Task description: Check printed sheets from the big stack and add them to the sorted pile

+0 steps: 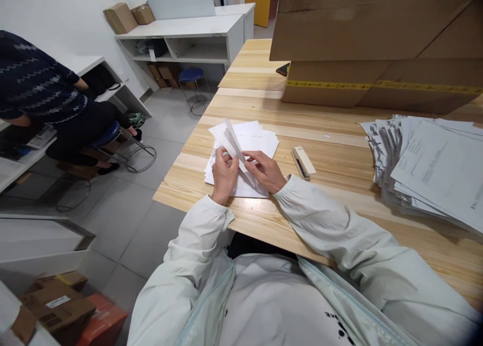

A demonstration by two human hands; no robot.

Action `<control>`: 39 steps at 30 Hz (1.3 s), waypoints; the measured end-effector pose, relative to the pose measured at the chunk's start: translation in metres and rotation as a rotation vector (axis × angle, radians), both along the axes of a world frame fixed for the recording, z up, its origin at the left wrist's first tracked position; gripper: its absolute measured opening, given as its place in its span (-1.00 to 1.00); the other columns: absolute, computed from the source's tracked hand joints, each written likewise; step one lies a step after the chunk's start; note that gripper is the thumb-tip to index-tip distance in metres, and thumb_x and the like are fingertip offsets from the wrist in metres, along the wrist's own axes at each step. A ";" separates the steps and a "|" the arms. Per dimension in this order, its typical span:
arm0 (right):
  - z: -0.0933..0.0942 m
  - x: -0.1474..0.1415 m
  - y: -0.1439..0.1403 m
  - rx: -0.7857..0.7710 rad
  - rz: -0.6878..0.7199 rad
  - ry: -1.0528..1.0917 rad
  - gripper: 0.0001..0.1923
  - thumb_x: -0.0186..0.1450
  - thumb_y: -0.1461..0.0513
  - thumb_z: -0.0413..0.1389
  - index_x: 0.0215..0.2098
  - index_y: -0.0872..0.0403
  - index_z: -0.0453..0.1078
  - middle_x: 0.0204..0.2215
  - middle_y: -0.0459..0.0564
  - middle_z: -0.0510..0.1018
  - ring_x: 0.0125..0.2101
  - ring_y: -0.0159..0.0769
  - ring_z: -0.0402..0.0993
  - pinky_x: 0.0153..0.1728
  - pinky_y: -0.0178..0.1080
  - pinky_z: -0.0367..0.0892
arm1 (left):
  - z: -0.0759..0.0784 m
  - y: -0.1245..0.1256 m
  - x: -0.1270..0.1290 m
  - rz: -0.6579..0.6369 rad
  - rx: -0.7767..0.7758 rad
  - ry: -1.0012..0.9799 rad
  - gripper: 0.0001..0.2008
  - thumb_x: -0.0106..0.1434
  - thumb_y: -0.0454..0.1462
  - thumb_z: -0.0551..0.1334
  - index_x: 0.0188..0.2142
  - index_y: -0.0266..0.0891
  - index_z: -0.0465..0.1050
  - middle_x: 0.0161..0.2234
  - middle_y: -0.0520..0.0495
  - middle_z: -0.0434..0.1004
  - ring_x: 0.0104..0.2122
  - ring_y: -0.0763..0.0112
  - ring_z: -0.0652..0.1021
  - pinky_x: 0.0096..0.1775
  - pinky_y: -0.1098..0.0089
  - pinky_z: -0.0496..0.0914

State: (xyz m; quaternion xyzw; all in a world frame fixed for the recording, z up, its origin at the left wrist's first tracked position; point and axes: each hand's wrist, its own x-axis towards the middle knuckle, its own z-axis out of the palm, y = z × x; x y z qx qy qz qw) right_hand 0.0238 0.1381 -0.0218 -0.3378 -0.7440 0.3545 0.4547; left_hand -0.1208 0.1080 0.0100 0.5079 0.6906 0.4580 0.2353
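Observation:
Both hands grip a folded sheet of paper (233, 141), raised and tilted above a small stack of printed papers (260, 135) near the table's edge. On its left side, my left hand (225, 174) has its fingers curled round the sheet. My right hand (264, 171) pinches the sheet from the right with thumb and fingers. A cream stapler (303, 162) lies on the wooden table to the right of my right hand, touched by neither hand. The print on the raised sheet is too small to read.
A thick, uneven pile of papers (437, 170) lies at the right of the wooden table (324, 119). Large cardboard boxes (377, 79) stand at the back, with a dark phone-like object (282, 69) beside them. At the left a person (49, 94) sits on a stool.

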 end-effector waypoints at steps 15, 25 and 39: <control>-0.006 -0.001 0.003 -0.055 -0.014 0.058 -0.59 0.37 0.01 0.06 0.06 0.04 0.45 -0.03 0.12 0.52 -0.21 -0.27 0.51 -0.22 -0.20 0.46 | -0.017 0.013 -0.003 -0.159 0.074 -0.267 -0.66 0.26 0.01 0.21 -0.38 -0.23 0.44 -0.47 0.06 0.43 -0.44 0.47 0.42 -0.32 0.45 0.32; -0.009 0.001 0.005 -0.036 -0.025 0.031 -0.63 0.38 0.05 0.03 0.06 0.02 0.45 -0.05 0.11 0.53 -0.19 -0.26 0.50 -0.19 -0.18 0.46 | -0.021 0.016 -0.004 -0.142 0.060 -0.275 -0.69 0.20 -0.02 0.25 -0.30 -0.24 0.48 -0.43 0.03 0.48 -0.44 0.47 0.43 -0.33 0.44 0.32; -0.013 0.002 0.007 -0.099 -0.008 0.046 -0.60 0.43 0.01 -0.04 0.06 0.01 0.45 0.00 0.10 0.52 -0.07 -0.22 0.50 -0.07 -0.12 0.48 | -0.020 0.014 -0.004 -0.132 0.067 -0.265 -0.73 0.26 -0.06 0.20 -0.33 -0.23 0.44 -0.49 0.06 0.41 -0.47 0.48 0.39 -0.37 0.45 0.30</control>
